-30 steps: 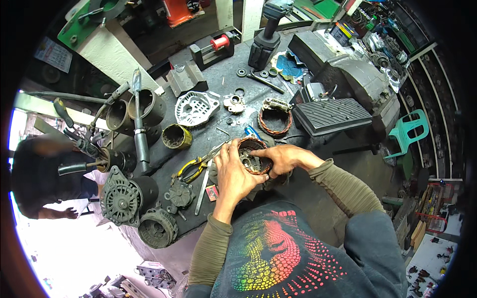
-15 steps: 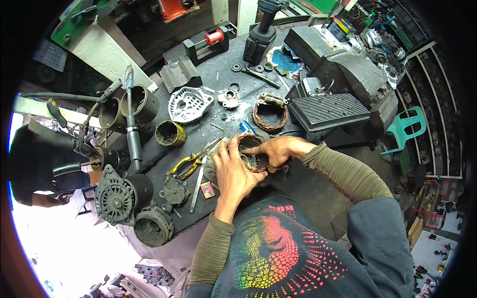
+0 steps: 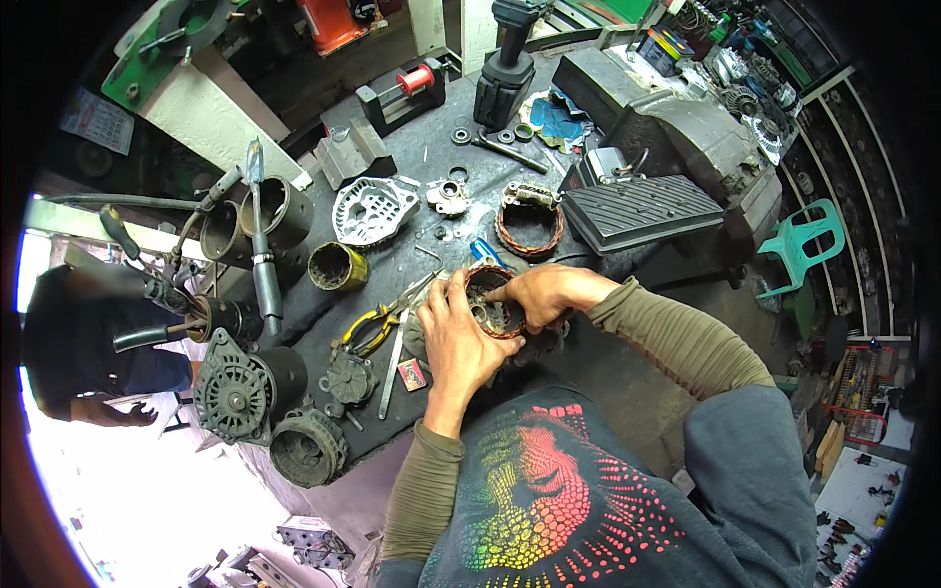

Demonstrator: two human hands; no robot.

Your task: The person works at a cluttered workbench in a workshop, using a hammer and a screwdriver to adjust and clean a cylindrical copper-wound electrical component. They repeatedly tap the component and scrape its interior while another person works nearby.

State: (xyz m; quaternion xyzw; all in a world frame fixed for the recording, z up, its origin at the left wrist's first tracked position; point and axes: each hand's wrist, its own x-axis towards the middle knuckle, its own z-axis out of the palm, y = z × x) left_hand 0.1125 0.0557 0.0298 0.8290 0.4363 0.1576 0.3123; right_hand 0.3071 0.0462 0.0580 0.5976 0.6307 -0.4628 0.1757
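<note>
An alternator stator (image 3: 503, 317), a ring with reddish-brown windings round its rim, is held at the bench edge in front of my body. My left hand (image 3: 455, 343) grips its left side, thumb along the near rim and fingers over the far-left rim. My right hand (image 3: 549, 296) closes round its right side, a finger reaching inside the ring. That fingertip and whatever it touches cannot be made out. Just beyond lies a blue-handled tool (image 3: 484, 251). Left of my left hand are yellow-and-black pliers (image 3: 369, 330), a flat metal strip (image 3: 393, 365) and a small red box (image 3: 411, 374).
Another wound stator (image 3: 530, 227) and a silver slotted housing (image 3: 374, 211) sit farther back. A yellow-rimmed can (image 3: 337, 266) and a finned alternator (image 3: 235, 400) stand left. A ridged black block (image 3: 642, 206) is at right. A person (image 3: 98, 343) is at far left.
My right finger has shifted slightly inside the ring, while both hands keep their hold. At far left, the other person's hand has come into sight. The whole view has shifted a little.
</note>
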